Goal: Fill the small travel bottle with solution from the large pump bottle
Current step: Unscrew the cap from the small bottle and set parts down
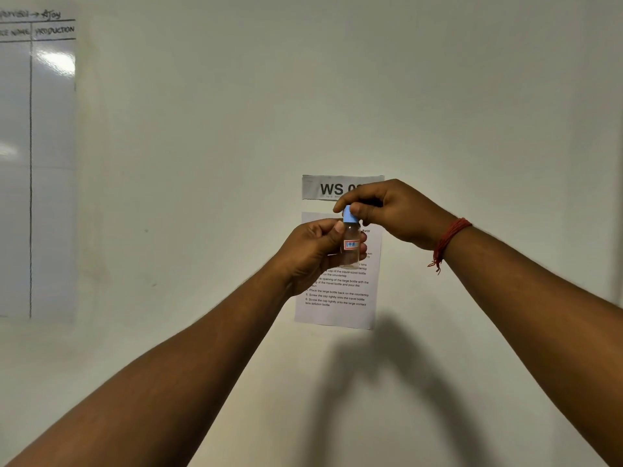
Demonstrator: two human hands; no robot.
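Observation:
The small travel bottle (pixel 351 246) is clear, upright, with a red-framed label, held up in front of the wall. My left hand (pixel 313 252) wraps its body from the left. A light blue cap (pixel 348 215) sits on its neck, and my right hand (pixel 391 210) pinches that cap from above with thumb and fingers. A red thread band circles my right wrist. The large pump bottle is not in view.
A printed instruction sheet (pixel 337 298) and a "WS" sign (pixel 332 188) are taped to the pale wall behind the hands. A whiteboard (pixel 37 163) with handwritten headings hangs at the far left. No table or counter shows.

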